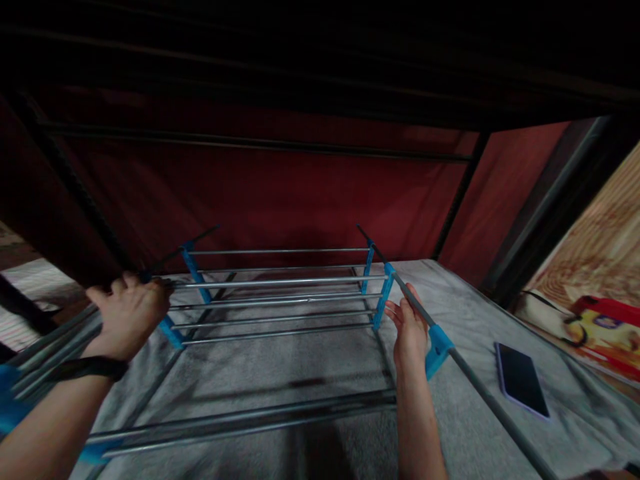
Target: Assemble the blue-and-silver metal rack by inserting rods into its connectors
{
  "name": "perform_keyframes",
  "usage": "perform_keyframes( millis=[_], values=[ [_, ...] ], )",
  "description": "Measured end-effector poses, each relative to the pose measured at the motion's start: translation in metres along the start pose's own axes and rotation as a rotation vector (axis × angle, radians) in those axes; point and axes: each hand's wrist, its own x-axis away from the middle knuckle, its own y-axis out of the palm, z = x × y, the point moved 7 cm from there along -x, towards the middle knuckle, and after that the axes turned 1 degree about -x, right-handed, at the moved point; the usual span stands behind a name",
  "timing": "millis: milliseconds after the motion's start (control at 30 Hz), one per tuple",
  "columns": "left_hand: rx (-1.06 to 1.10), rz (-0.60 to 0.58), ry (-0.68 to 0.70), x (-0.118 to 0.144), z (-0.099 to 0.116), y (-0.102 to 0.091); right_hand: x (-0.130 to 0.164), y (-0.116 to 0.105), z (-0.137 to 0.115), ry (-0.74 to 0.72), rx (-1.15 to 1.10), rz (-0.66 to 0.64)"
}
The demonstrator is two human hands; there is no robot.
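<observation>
A rack of grey metal tubes (280,338) with blue plastic joints (440,350) lies on a grey blanket. Toward its left side, my left hand (131,303) has its fingers bent over the rack's left upright near a joint; the part under the palm is hidden. A dark band circles that wrist. My right hand (411,330) is at the right-hand pole (480,387), between two blue joints. Its fingers curl loosely about the pole, with some fingertips showing on either side. More tubes and a blue joint lie under my left forearm.
Dark bars (260,139) and a low, dark surface frame the space overhead. A red panel (280,200) stands behind. On the blanket (465,293) at right lies a phone (523,379). Beyond the bed edge are a red and yellow packet (607,330) and a strap.
</observation>
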Motion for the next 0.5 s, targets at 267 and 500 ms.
perform_keyframes(
  millis=[267,500],
  values=[
    [-0.123,-0.065,0.44,0.006,0.096,0.07,-0.001,-0.001,-0.004,-0.005,0.032,-0.022],
    [-0.178,-0.213,0.481,0.001,0.123,0.092,-0.001,-0.001,-0.005,-0.014,0.014,-0.01]
  ],
)
